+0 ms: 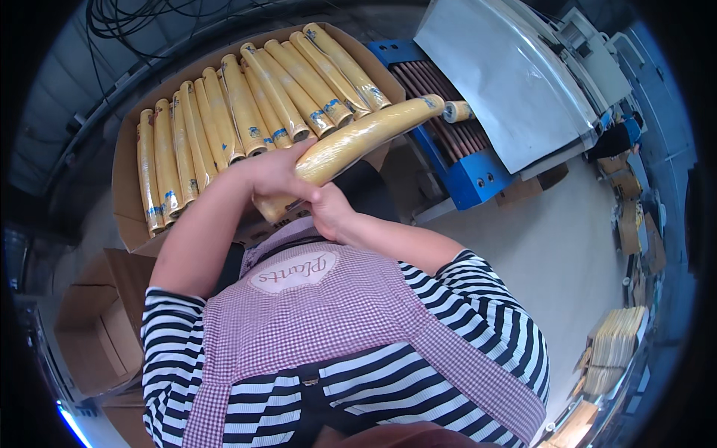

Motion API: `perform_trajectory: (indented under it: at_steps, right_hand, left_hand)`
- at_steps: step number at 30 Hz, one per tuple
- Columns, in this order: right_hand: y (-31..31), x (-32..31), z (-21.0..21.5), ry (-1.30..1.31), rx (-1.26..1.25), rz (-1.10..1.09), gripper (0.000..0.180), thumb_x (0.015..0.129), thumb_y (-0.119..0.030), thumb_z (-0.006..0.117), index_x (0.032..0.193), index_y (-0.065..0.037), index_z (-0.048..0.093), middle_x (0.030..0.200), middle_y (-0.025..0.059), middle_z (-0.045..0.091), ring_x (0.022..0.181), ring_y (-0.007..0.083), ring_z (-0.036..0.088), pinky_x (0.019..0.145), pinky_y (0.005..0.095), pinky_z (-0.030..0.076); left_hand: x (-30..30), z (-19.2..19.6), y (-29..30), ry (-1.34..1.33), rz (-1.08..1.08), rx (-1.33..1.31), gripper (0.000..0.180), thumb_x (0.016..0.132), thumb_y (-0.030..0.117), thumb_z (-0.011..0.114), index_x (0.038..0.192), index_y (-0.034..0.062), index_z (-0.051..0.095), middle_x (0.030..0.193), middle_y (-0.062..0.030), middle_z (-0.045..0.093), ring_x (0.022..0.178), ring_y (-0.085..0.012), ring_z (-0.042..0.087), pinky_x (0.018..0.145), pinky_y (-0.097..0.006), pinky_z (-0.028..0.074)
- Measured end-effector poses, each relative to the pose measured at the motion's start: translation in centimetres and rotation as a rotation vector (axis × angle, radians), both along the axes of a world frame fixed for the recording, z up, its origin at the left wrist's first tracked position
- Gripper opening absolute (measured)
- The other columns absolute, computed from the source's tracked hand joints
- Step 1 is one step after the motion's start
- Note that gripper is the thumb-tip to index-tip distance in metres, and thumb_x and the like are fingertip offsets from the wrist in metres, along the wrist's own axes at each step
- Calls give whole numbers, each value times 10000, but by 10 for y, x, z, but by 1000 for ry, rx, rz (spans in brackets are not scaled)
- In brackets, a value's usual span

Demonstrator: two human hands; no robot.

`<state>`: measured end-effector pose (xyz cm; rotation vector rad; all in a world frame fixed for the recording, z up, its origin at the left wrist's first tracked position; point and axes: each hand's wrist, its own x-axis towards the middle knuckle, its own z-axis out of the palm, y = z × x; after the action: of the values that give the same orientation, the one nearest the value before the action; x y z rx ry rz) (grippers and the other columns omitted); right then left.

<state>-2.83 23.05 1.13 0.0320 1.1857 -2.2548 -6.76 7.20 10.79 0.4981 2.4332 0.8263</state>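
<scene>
Both my hands grip one long yellow roll [358, 138] wrapped in clear film. My left hand [272, 173] closes over its near end from above. My right hand [328, 210] holds the same end from below. The roll slants up to the right, its far tip over the corner of a cardboard box [127, 187]. That box holds several similar yellow rolls [246, 104] lying side by side. I wear a striped shirt and a checked apron.
A blue roller conveyor [467, 175] with one roll [457, 111] on it runs under a grey machine hood [500, 82] at the right. Open cardboard boxes [97, 328] stand at lower left. Stacked flat cartons [616, 340] lie at right, near another person [616, 138].
</scene>
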Motion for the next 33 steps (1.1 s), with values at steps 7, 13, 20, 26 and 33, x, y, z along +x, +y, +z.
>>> perform_trajectory:
  at_steps: [7,13,20,26,33]
  right_hand:
    - [65,-47,-48,448,542,794,584,794,-146,766,1324,-2,566,1207,153,647,1073,276,635,972,394,490]
    - [165,-135,-85,-125,-91,-543,612,1008,-582,393,1278,-49,529,1175,77,604,1143,233,559,982,393,426]
    - [145,-217,-75,-290,-187,-962,299,1062,-201,428,1159,57,542,1117,130,582,983,220,609,866,328,531]
    - [131,-208,-91,-302,-109,-911,253,1046,-236,496,1069,-24,632,778,18,562,635,97,525,555,203,447]
    - [87,-180,-71,-273,-219,-644,577,1034,-446,448,1380,15,455,1130,179,630,991,254,601,847,352,489]
  left_hand:
    - [20,-69,-44,-487,123,430,964,699,305,885,1481,57,378,1349,-74,542,1250,-186,476,1091,-332,360]
    - [66,-50,-69,-277,193,404,1025,634,179,880,1500,56,347,1361,-76,525,1248,-183,478,1083,-323,369]
    - [98,-73,-98,-129,205,274,1015,639,185,875,1500,75,349,1422,-134,506,1320,-255,485,1114,-354,365]
    - [126,-67,-106,-88,260,110,1016,637,168,870,1501,73,344,1369,-167,556,1266,-276,547,1086,-355,402]
    - [188,-100,-119,-111,505,407,966,708,168,874,1506,61,340,1338,-138,582,1226,-227,561,1077,-338,397]
